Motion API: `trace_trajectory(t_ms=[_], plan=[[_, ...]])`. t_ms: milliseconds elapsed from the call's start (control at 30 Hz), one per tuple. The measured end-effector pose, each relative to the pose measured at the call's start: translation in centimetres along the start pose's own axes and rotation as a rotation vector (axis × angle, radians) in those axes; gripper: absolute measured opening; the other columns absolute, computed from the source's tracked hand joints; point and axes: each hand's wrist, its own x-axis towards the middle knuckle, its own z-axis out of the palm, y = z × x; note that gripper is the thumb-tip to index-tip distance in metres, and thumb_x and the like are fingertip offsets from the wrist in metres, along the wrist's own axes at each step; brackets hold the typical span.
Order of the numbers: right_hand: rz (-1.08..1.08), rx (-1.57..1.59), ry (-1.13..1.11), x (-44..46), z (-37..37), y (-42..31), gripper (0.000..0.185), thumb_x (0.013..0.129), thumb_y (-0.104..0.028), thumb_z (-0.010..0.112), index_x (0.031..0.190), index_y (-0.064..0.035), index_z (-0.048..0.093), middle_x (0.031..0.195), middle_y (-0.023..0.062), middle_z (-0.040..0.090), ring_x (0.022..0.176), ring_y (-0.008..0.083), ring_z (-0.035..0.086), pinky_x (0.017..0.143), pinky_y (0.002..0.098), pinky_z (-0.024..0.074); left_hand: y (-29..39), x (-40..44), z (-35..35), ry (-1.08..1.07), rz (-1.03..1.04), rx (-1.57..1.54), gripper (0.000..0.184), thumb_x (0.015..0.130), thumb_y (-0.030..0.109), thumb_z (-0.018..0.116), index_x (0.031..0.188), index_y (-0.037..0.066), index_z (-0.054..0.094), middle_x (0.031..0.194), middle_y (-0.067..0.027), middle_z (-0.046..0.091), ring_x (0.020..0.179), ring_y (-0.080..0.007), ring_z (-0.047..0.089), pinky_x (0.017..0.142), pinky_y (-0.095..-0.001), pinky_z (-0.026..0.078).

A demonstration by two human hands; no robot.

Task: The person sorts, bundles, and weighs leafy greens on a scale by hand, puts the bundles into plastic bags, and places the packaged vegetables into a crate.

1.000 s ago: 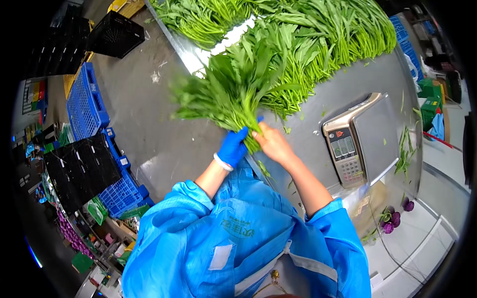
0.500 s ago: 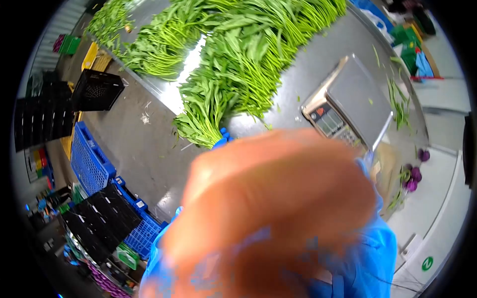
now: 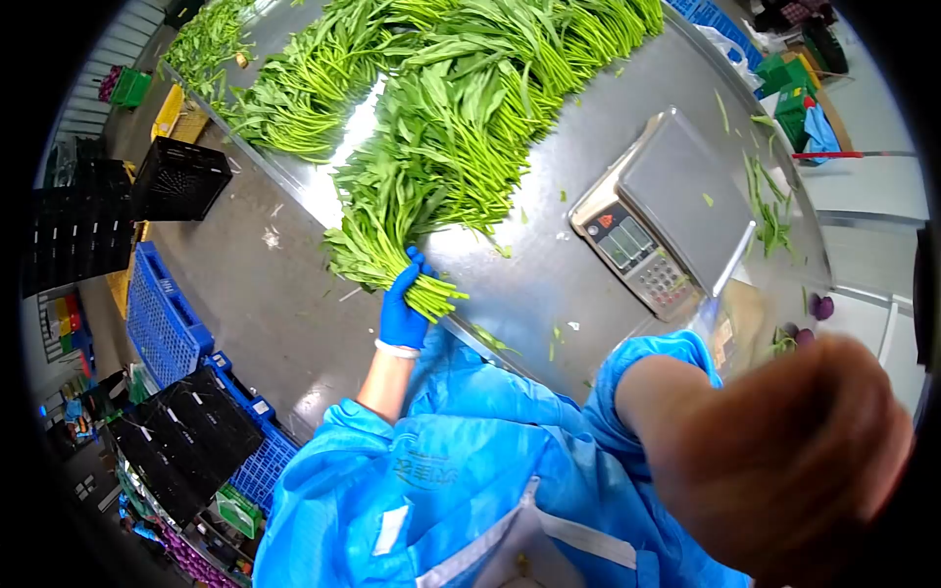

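My left hand [image 3: 403, 306], in a blue glove, is wrapped round the stems of a bunch of leafy greens [image 3: 371, 257] at the near edge of the metal table. The bunch's leaves point up and left, against the larger pile of greens [image 3: 475, 127]. My bare right hand [image 3: 794, 456] is raised close to the camera at the lower right, dark and blurred. Its fingers look curled, but whether they hold anything is hidden.
A scale [image 3: 676, 206] stands on the metal table [image 3: 559, 284], with loose leaves [image 3: 769, 206] beyond it. Purple vegetables [image 3: 821, 308] lie at the right. Blue pallets [image 3: 162, 318] and black crates [image 3: 181, 178] stand on the floor at the left.
My right hand let go of the bunch, rose across the camera's view and moved to the lower right. The bunch moved left and down in my left hand. The view shifted.
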Motion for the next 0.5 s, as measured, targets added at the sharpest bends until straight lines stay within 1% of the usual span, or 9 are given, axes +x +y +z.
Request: trace_trajectory(t_ms=[33, 67, 100, 167, 200, 233, 300, 433, 500], plan=[[-0.044, -0.037, 0.005, 0.0, 0.1, -0.2, 0.049, 0.081, -0.025, 0.07, 0.12, -0.0018, 0.052, 0.113, 0.0156, 0.057, 0.101, 0.0293, 0.058, 0.085, 0.0381, 0.0485, 0.4, -0.4, 0.5, 0.064, 0.029, 0.044, 0.036, 0.088, 0.005, 0.059, 0.124, 0.007, 0.054, 0.105, -0.0027, 0.063, 0.09, -0.0155, 0.061, 0.086, -0.0328, 0.051], [-0.082, -0.075, -0.005, 0.3, 0.2, -0.4, 0.051, 0.08, -0.025, 0.07, 0.121, -0.0017, 0.051, 0.114, 0.0158, 0.057, 0.101, 0.0293, 0.057, 0.086, 0.0381, 0.0483, 0.5, -0.1, -0.1, -0.008, 0.002, 0.035, 0.038, 0.088, 0.005, 0.059, 0.126, 0.008, 0.053, 0.105, -0.0028, 0.063, 0.09, -0.0155, 0.061, 0.087, -0.0323, 0.051], [-0.119, -0.113, -0.02, 0.3, 0.5, -0.2, 0.052, 0.08, -0.026, 0.071, 0.122, -0.0017, 0.051, 0.114, 0.0159, 0.057, 0.102, 0.0292, 0.057, 0.086, 0.0381, 0.048, 0.4, 0.2, -0.5, 0.004, 0.057, 0.018, 0.042, 0.087, 0.004, 0.06, 0.129, 0.007, 0.052, 0.107, -0.0038, 0.063, 0.091, -0.0165, 0.061, 0.087, -0.0324, 0.051], [-0.205, -0.176, -0.06, 0.5, 1.0, 0.2, 0.055, 0.08, -0.027, 0.071, 0.123, -0.0016, 0.05, 0.116, 0.0161, 0.056, 0.103, 0.0291, 0.056, 0.087, 0.0381, 0.0476, 1.2, 0.1, 0.0, 0.011, 0.093, 0.001, 0.045, 0.087, 0.003, 0.06, 0.13, 0.007, 0.05, 0.108, -0.0049, 0.063, 0.092, -0.0182, 0.061, 0.088, -0.0329, 0.051], [-0.242, -0.197, -0.071, 0.6, 1.1, 0.3, 0.056, 0.079, -0.027, 0.072, 0.124, -0.0015, 0.049, 0.116, 0.0163, 0.055, 0.103, 0.0291, 0.056, 0.087, 0.0381, 0.0474, 1.7, 0.1, 0.6, 0.031, 0.155, 0.043, 0.046, 0.086, 0.002, 0.06, 0.131, 0.008, 0.05, 0.108, -0.0056, 0.063, 0.091, -0.0194, 0.061, 0.088, -0.0339, 0.051], [-0.278, -0.214, -0.08, 0.7, 1.0, 0.5, 0.058, 0.079, -0.028, 0.072, 0.125, -0.0015, 0.048, 0.117, 0.0164, 0.055, 0.104, 0.029, 0.056, 0.088, 0.0382, 0.0472, 2.5, 0.0, 1.4, -0.019, 0.194, 0.023, 0.044, 0.084, -0.001, 0.06, 0.127, 0.003, 0.05, 0.108, -0.0099, 0.062, 0.091, -0.0215, 0.061, 0.087, -0.035, 0.051], [-0.309, -0.247, -0.087, 0.8, 1.1, 1.3, 0.061, 0.079, -0.029, 0.072, 0.126, -0.0013, 0.047, 0.118, 0.0167, 0.054, 0.105, 0.0289, 0.055, 0.089, 0.0382, 0.0467, 4.1, -0.5, 3.4, -0.062, 0.361, 0.084, 0.044, 0.084, -0.002, 0.06, 0.127, 0.003, 0.05, 0.107, -0.0105, 0.062, 0.092, -0.0218, 0.061, 0.086, -0.0346, 0.051], [-0.353, -0.329, -0.021, 0.2, 1.1, 2.5, 0.066, 0.078, -0.03, 0.074, 0.129, -0.0011, 0.045, 0.12, 0.0172, 0.052, 0.107, 0.0287, 0.054, 0.09, 0.0382, 0.0458, 6.6, 0.8, 4.6, -0.066, 0.534, 0.152, 0.044, 0.083, -0.003, 0.06, 0.126, 0.003, 0.05, 0.104, -0.0095, 0.063, 0.093, -0.0224, 0.061, 0.085, -0.0341, 0.051], [-0.282, -0.418, 0.065, -0.8, 1.1, 3.3, 0.069, 0.077, -0.031, 0.074, 0.131, -0.001, 0.043, 0.122, 0.0174, 0.052, 0.108, 0.0286, 0.053, 0.091, 0.0382, 0.0454, 7.1, 1.8, 4.6, -0.013, 0.459, 0.098, 0.042, 0.083, -0.002, 0.061, 0.124, 0.003, 0.052, 0.105, -0.0089, 0.064, 0.092, -0.0211, 0.062, 0.085, -0.0327, 0.051]])
